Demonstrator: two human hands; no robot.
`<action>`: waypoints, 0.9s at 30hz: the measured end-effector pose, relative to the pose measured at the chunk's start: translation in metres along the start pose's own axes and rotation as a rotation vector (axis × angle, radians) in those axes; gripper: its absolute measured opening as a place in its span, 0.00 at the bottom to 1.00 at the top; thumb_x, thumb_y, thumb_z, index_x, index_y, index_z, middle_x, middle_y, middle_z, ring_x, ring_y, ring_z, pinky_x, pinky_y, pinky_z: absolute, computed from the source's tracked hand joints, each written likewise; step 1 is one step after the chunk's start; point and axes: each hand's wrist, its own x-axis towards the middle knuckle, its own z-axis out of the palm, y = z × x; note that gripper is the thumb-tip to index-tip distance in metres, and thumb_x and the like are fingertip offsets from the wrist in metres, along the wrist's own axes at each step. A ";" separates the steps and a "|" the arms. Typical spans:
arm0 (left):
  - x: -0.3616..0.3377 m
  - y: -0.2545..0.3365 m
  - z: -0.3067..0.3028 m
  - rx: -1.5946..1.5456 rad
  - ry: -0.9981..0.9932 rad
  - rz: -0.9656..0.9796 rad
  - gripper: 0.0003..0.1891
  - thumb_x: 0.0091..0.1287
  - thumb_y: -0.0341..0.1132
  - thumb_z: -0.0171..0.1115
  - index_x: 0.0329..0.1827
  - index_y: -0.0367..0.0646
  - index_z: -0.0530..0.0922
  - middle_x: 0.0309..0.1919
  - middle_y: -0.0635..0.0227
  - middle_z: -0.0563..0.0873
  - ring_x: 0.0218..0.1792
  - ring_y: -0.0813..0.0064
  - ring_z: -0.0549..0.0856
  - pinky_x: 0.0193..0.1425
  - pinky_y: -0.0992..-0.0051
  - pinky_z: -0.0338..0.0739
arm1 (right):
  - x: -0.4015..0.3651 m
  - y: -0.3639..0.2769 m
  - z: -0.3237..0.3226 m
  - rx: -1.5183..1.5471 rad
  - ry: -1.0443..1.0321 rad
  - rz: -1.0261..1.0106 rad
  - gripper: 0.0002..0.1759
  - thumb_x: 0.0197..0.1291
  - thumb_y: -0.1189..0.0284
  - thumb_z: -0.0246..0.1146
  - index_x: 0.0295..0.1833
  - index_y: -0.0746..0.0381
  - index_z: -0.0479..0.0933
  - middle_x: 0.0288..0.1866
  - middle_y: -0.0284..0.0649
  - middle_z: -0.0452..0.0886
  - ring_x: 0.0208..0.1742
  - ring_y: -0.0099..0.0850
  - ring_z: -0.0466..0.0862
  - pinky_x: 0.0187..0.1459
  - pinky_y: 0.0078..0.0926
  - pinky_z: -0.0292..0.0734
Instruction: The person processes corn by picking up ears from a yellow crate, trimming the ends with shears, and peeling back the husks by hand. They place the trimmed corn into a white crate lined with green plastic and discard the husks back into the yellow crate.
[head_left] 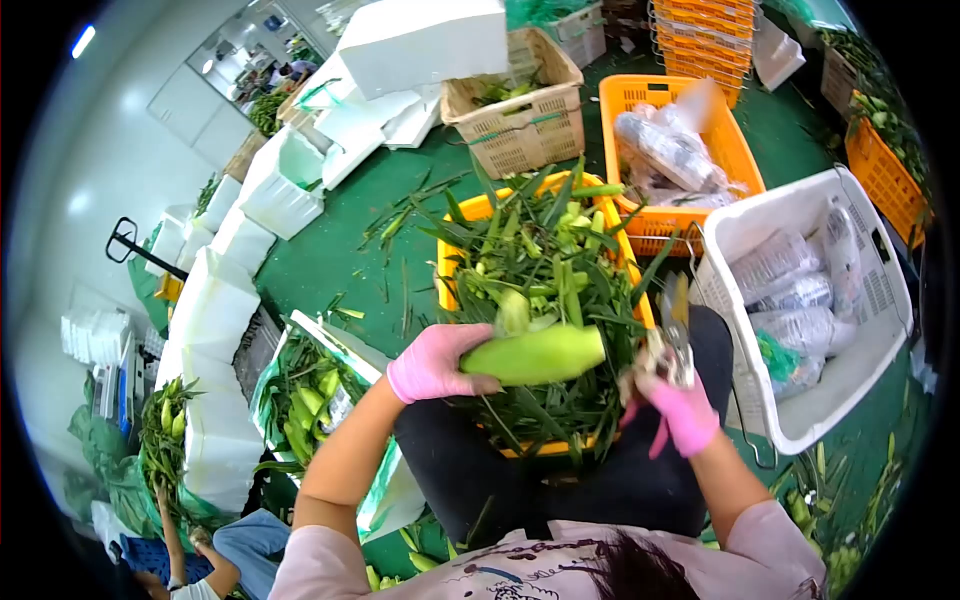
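My left hand (445, 365), in a pink glove, is wrapped round one end of a green corn cob in its husk (540, 356). The cob lies level above an orange crate (447, 270) heaped with green leaves and husk pieces (540, 245). To the right of the cob, my right hand (680, 405), also pink-gloved, grips a metal cutting tool (677, 335) whose blades point up and away. The tool does not touch the cob. Some of the right fingers are blurred.
A white crate (800, 425) and an orange crate (750, 150) hold plastic-wrapped bundles at the right. Left is a foam box with corn (312, 400). A beige crate (525, 135) stands beyond. Another person's arm (170, 540) is at the lower left.
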 end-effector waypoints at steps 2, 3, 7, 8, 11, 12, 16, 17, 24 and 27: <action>0.014 0.013 0.008 0.152 -0.040 0.197 0.28 0.53 0.50 0.79 0.51 0.43 0.80 0.36 0.58 0.83 0.38 0.53 0.82 0.45 0.64 0.79 | 0.018 -0.015 -0.008 -0.021 -0.149 0.280 0.22 0.71 0.54 0.59 0.53 0.64 0.73 0.44 0.48 0.85 0.36 0.41 0.89 0.26 0.36 0.85; 0.020 0.020 0.010 0.236 -0.057 0.293 0.29 0.52 0.52 0.79 0.51 0.43 0.80 0.35 0.58 0.82 0.38 0.51 0.82 0.44 0.63 0.79 | 0.038 0.030 -0.022 0.281 -0.421 0.326 0.30 0.72 0.49 0.56 0.61 0.66 0.73 0.51 0.52 0.84 0.44 0.47 0.89 0.39 0.44 0.88; 0.032 0.022 0.030 0.372 0.037 0.529 0.33 0.48 0.52 0.81 0.54 0.46 0.80 0.50 0.59 0.84 0.53 0.53 0.83 0.58 0.60 0.78 | 0.024 0.049 0.013 0.654 -0.581 0.471 0.36 0.70 0.53 0.60 0.74 0.66 0.67 0.59 0.54 0.83 0.55 0.50 0.86 0.55 0.53 0.83; 0.024 0.028 0.034 0.470 0.112 0.464 0.38 0.45 0.48 0.82 0.60 0.45 0.78 0.62 0.56 0.79 0.65 0.51 0.78 0.67 0.57 0.74 | 0.025 0.056 0.017 0.661 -0.549 0.437 0.35 0.68 0.56 0.63 0.73 0.65 0.68 0.59 0.52 0.83 0.55 0.48 0.85 0.58 0.48 0.82; -0.011 0.029 0.083 0.110 0.751 -0.124 0.40 0.54 0.35 0.77 0.73 0.47 0.71 0.70 0.52 0.73 0.72 0.57 0.73 0.73 0.62 0.71 | 0.021 0.059 0.029 0.330 -0.205 0.280 0.33 0.62 0.66 0.70 0.71 0.66 0.69 0.53 0.44 0.83 0.53 0.37 0.86 0.53 0.37 0.84; -0.016 0.022 0.113 -0.735 0.945 -0.216 0.35 0.65 0.33 0.70 0.75 0.40 0.67 0.74 0.58 0.67 0.74 0.54 0.69 0.76 0.59 0.67 | 0.018 0.043 0.032 0.215 -0.168 0.345 0.33 0.61 0.67 0.71 0.70 0.64 0.70 0.51 0.40 0.83 0.50 0.31 0.85 0.50 0.32 0.83; -0.017 0.026 0.175 -1.642 0.630 -0.505 0.28 0.77 0.46 0.58 0.74 0.41 0.68 0.64 0.62 0.78 0.62 0.69 0.79 0.69 0.68 0.74 | 0.010 0.060 0.049 -0.061 -0.147 0.236 0.33 0.62 0.66 0.71 0.71 0.63 0.70 0.51 0.42 0.84 0.44 0.31 0.85 0.45 0.29 0.82; -0.018 0.024 0.185 -1.883 0.531 -0.523 0.28 0.78 0.49 0.58 0.74 0.41 0.68 0.63 0.64 0.79 0.60 0.71 0.80 0.68 0.69 0.74 | 0.014 0.087 0.046 -0.377 -0.105 -0.094 0.29 0.62 0.68 0.70 0.66 0.65 0.71 0.48 0.43 0.83 0.42 0.30 0.84 0.43 0.29 0.82; -0.041 0.039 0.179 -1.170 0.700 -0.386 0.40 0.65 0.32 0.70 0.78 0.39 0.59 0.64 0.63 0.78 0.63 0.69 0.79 0.68 0.67 0.75 | 0.046 0.047 0.074 0.031 -0.034 0.334 0.21 0.59 0.77 0.70 0.55 0.64 0.71 0.39 0.38 0.79 0.26 0.30 0.81 0.22 0.29 0.79; -0.061 0.031 0.170 -1.380 0.583 -0.457 0.41 0.64 0.34 0.71 0.78 0.40 0.60 0.64 0.63 0.78 0.62 0.68 0.80 0.67 0.67 0.76 | 0.046 0.049 0.092 -0.066 -0.126 0.344 0.17 0.59 0.77 0.69 0.51 0.64 0.72 0.32 0.37 0.78 0.21 0.30 0.80 0.22 0.30 0.79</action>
